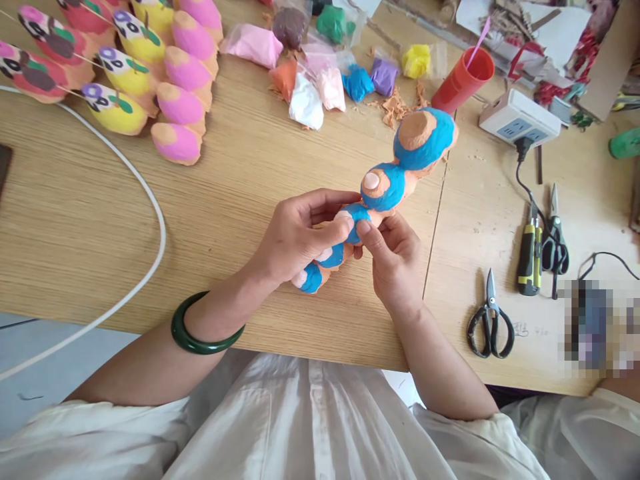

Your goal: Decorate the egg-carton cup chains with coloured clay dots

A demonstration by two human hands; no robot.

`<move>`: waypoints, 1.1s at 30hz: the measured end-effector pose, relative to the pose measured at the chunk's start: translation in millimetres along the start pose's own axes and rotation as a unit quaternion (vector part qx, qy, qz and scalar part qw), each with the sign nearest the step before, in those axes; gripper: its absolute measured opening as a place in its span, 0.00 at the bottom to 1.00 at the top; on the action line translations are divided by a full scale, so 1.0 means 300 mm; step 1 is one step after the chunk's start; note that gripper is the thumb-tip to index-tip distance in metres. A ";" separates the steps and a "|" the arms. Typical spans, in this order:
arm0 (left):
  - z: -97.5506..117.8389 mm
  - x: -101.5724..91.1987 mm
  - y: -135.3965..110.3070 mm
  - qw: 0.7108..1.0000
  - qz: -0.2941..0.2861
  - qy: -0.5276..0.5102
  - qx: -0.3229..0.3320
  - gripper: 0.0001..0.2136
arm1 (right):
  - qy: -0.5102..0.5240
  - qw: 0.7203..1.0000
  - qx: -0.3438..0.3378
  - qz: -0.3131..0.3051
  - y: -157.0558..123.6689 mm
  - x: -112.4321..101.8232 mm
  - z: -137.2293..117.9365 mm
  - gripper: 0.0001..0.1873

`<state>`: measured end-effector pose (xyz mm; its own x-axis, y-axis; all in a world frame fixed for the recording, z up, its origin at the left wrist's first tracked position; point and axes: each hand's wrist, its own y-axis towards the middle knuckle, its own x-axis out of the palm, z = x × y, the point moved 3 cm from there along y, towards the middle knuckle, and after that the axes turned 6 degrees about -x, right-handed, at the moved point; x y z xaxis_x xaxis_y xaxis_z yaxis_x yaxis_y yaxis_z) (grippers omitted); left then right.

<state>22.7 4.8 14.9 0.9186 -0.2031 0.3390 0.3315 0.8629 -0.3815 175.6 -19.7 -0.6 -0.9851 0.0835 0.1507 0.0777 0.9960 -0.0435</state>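
Clay chain (384, 192) of blue and orange lumps, held on a slant over the wooden table (210, 213).
The left hand (295, 233), its forearm angled up from lower left through a green bangle (180, 327), grasps the chain with thumb on the middle lump, index finger stretched along the far side; the right hand (397, 263), rising from lower right, grips it too, thumb beside the other, fingers curled round.
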 end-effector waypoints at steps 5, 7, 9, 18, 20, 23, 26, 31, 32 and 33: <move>-0.006 0.001 0.001 0.997 0.017 0.050 0.053 0.23 | 0.011 1.000 0.011 -0.003 0.007 0.000 0.005 0.19; -0.006 0.000 0.004 0.996 0.026 0.059 0.060 0.25 | 0.021 0.999 0.024 -0.008 0.013 -0.002 0.009 0.19; -0.004 0.000 0.006 0.997 0.019 0.052 0.054 0.26 | 0.044 0.998 0.032 -0.015 0.022 -0.007 0.013 0.20; -0.013 -0.019 0.014 0.994 -0.056 -0.091 -0.022 0.26 | 0.115 0.990 0.061 -0.052 0.067 -0.036 0.028 0.21; -0.018 -0.017 0.015 0.993 -0.063 -0.101 -0.022 0.26 | 0.133 0.987 0.074 -0.056 0.074 -0.044 0.036 0.21; -0.026 -0.006 0.019 0.992 -0.074 -0.106 -0.009 0.27 | 0.147 0.983 0.087 -0.069 0.083 -0.055 0.045 0.22; -0.037 0.001 0.025 0.993 -0.075 -0.095 0.015 0.27 | 0.148 0.982 0.083 -0.084 0.087 -0.061 0.047 0.21; -0.043 0.002 0.030 0.996 -0.049 -0.065 0.043 0.30 | 0.153 0.979 0.080 -0.106 0.087 -0.058 0.048 0.21; -0.043 0.002 0.030 0.996 -0.045 -0.054 0.046 0.31 | 0.154 0.979 0.079 -0.111 0.088 -0.057 0.050 0.21; -0.043 0.001 0.031 0.997 -0.042 -0.042 0.050 0.33 | 0.156 0.978 0.078 -0.115 0.090 -0.056 0.052 0.22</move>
<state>29.0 6.9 0.5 0.8661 -0.2407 0.4382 0.3793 0.8873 -0.2624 191.9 5.4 -19.6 -0.8773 -0.1136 0.4663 -0.1896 0.9746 -0.1192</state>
